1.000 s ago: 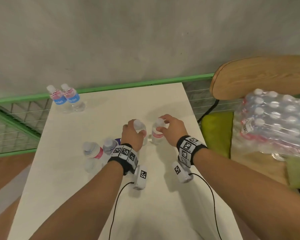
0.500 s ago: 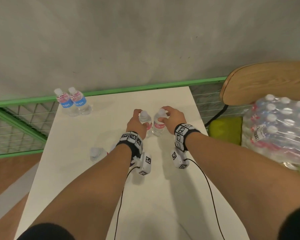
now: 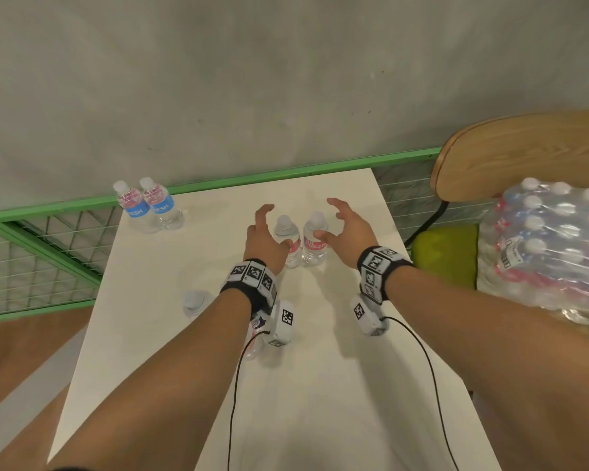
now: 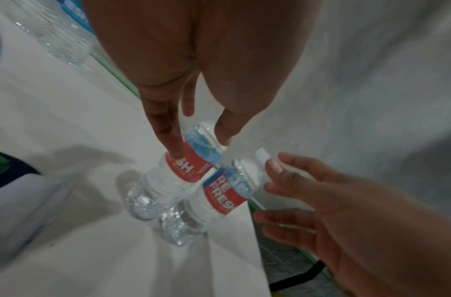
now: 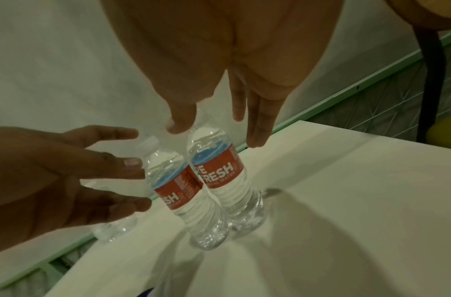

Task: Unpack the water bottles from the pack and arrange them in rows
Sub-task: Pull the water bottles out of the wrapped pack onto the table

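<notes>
Two clear water bottles with red labels stand upright and side by side on the white table point(image 3: 320, 385), the left bottle point(image 3: 286, 237) touching the right bottle point(image 3: 315, 239). My left hand point(image 3: 269, 229) is beside the left bottle with its fingers spread, and my right hand point(image 3: 337, 219) is beside the right bottle, also spread. Neither hand grips a bottle. The left wrist view shows both bottles point(image 4: 178, 176) below my left fingers point(image 4: 165, 128). The right wrist view shows the pair point(image 5: 219, 180) too. The wrapped pack of bottles point(image 3: 551, 246) lies on a chair at the right.
Two blue-labelled bottles point(image 3: 148, 207) stand at the table's far left corner. Another bottle point(image 3: 193, 302) stands left of my left forearm, and one more is partly hidden under that wrist. A wooden chair back point(image 3: 524, 154) and a green rail point(image 3: 252, 180) border the table.
Both hands carried the two red-labelled bottles a little farther onto the table, then opened and let go. The bottles now stand free.
</notes>
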`<state>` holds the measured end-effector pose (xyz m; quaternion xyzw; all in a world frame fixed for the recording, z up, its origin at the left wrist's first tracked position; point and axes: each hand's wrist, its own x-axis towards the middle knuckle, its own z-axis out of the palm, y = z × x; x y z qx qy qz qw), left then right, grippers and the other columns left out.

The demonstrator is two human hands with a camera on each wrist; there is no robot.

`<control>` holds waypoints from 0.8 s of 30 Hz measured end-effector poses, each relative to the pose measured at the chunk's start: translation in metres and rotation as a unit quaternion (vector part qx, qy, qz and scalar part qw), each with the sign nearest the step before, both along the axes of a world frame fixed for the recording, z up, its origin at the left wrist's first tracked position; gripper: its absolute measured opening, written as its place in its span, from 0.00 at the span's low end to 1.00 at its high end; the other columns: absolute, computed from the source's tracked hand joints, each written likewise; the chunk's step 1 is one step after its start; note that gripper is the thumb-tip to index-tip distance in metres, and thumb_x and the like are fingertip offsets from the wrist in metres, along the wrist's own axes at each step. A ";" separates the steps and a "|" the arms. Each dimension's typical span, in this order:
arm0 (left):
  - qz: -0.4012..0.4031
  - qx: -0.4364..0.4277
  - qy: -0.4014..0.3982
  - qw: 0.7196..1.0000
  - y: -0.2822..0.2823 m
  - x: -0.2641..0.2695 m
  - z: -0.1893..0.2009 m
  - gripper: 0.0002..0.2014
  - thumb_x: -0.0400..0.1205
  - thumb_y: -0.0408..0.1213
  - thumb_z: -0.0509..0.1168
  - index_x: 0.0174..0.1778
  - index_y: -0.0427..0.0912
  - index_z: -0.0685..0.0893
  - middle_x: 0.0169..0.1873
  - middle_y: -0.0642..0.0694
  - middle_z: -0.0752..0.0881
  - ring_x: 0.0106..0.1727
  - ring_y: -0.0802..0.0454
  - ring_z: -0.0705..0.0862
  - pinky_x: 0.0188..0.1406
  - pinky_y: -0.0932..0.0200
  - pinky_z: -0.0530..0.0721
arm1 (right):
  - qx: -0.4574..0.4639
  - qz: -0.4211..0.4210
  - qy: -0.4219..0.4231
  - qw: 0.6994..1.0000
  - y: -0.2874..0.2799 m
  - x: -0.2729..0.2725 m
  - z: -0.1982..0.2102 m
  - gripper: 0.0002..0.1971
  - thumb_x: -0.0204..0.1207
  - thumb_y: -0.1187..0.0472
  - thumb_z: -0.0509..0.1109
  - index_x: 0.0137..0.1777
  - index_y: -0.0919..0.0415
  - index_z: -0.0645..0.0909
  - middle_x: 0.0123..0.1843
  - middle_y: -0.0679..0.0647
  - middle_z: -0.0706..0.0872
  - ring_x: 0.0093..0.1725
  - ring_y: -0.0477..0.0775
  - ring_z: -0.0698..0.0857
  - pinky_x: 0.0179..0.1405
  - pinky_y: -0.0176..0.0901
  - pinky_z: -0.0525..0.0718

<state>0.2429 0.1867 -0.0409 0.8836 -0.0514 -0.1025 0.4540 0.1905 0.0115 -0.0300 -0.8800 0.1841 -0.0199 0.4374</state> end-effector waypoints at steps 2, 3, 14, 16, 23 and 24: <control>0.010 -0.027 -0.028 0.999 0.002 -0.014 0.012 0.33 0.77 0.33 0.71 0.74 0.57 0.65 0.60 0.48 0.72 0.58 0.55 0.75 0.55 0.58 0.75 | 0.004 -0.018 -0.036 0.999 -0.009 -0.026 0.002 0.26 0.75 0.51 0.75 0.72 0.43 0.73 0.63 0.51 0.83 0.55 0.50 0.85 0.58 0.44 0.82; 0.008 -0.033 -0.046 0.998 0.003 -0.022 0.017 0.29 0.77 0.34 0.71 0.72 0.56 0.69 0.60 0.49 0.75 0.58 0.57 0.76 0.55 0.59 0.76 | 0.005 -0.022 -0.045 0.999 -0.014 -0.043 0.003 0.20 0.76 0.53 0.74 0.67 0.44 0.77 0.57 0.49 0.85 0.49 0.47 0.85 0.54 0.43 0.84; -0.464 0.183 0.054 0.865 -0.083 -0.165 0.002 0.09 0.81 0.46 0.66 0.57 0.60 0.80 0.45 0.62 0.85 0.40 0.62 0.82 0.51 0.60 0.82 | -0.026 -0.077 0.182 0.980 -0.141 -0.283 -0.043 0.09 0.76 0.60 0.72 0.38 0.43 0.82 0.35 0.46 0.87 0.37 0.48 0.85 0.33 0.34 0.80; -0.516 0.202 0.039 0.831 -0.122 -0.192 -0.014 0.10 0.82 0.46 0.64 0.59 0.57 0.80 0.48 0.59 0.85 0.42 0.59 0.81 0.52 0.57 0.82 | -0.026 -0.129 0.196 0.972 -0.174 -0.308 -0.045 0.09 0.75 0.64 0.71 0.40 0.47 0.83 0.34 0.49 0.87 0.37 0.52 0.86 0.35 0.42 0.85; -0.591 0.188 -0.030 0.784 -0.260 -0.251 -0.036 0.22 0.81 0.39 0.65 0.73 0.46 0.73 0.64 0.46 0.78 0.62 0.44 0.81 0.61 0.53 0.81 | -0.058 -0.233 0.184 0.953 -0.272 -0.321 -0.030 0.21 0.76 0.60 0.72 0.67 0.58 0.73 0.50 0.57 0.88 0.49 0.57 0.86 0.48 0.44 0.82; -0.567 0.163 -0.015 0.807 -0.277 -0.253 -0.035 0.26 0.81 0.38 0.64 0.77 0.47 0.68 0.66 0.46 0.78 0.63 0.45 0.81 0.62 0.56 0.80 | -0.068 -0.244 0.191 0.948 -0.282 -0.319 -0.028 0.19 0.76 0.58 0.73 0.64 0.61 0.75 0.54 0.58 0.87 0.54 0.58 0.85 0.53 0.45 0.82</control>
